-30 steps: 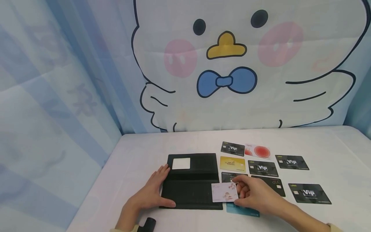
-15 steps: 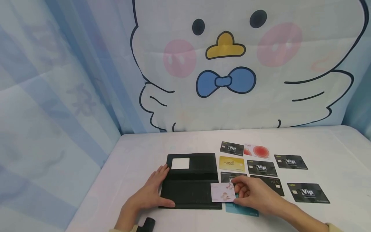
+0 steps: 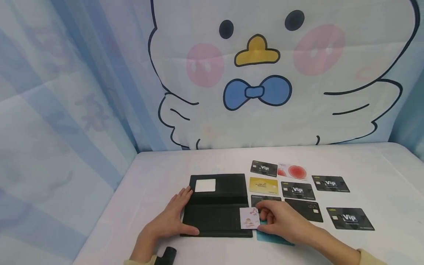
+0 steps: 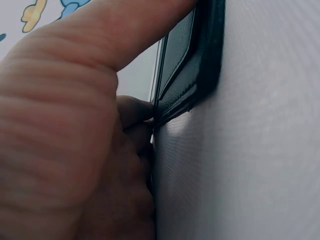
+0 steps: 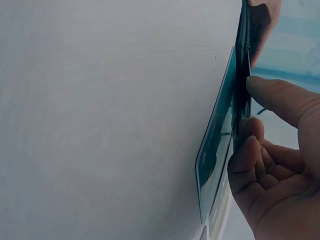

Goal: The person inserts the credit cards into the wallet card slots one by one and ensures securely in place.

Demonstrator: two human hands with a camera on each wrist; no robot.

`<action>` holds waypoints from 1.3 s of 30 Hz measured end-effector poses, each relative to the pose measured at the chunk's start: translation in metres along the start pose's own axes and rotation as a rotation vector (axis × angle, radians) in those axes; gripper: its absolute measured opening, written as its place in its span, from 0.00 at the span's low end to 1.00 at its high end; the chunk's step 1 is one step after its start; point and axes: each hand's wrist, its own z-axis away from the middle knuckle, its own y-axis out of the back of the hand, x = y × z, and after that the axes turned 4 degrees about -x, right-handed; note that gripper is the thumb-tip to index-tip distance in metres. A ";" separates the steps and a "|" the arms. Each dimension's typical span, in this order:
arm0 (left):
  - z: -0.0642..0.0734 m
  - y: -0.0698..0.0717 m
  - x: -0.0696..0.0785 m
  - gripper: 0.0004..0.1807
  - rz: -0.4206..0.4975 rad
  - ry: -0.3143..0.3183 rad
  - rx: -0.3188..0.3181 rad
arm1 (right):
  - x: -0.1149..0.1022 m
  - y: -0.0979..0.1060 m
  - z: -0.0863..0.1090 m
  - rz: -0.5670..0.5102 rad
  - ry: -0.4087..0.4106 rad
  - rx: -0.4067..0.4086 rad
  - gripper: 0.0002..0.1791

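A black bifold wallet (image 3: 215,219) lies unfolded on the table, a white card (image 3: 205,185) showing in its upper panel. My left hand (image 3: 171,216) rests along the wallet's left edge, fingers spread, thumb on the lower panel. At the lower panel's right side, my right hand (image 3: 286,221) pinches a pale pink card with a floral print (image 3: 249,218) between thumb and fingertips. The card's left part is hidden in the wallet. A teal card (image 3: 273,238) lies partly beneath the right hand. The right wrist view shows the thumb (image 5: 275,95) at the wallet's edge.
Right of the wallet lie several cards: a gold card (image 3: 264,186), a red-and-white card (image 3: 294,172), and black VIP cards, one nearest the right (image 3: 350,219). Another dark card (image 3: 265,200) is partly covered by the right hand. A printed curtain (image 3: 258,121) hangs behind the table.
My right hand has moved left with the pale pink card, and less of the card shows beyond the wallet's slot. The left hand stays on the wallet.
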 end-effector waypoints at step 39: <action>-0.002 -0.002 -0.001 0.67 0.001 -0.044 0.019 | -0.009 -0.017 -0.016 0.175 0.066 0.015 0.26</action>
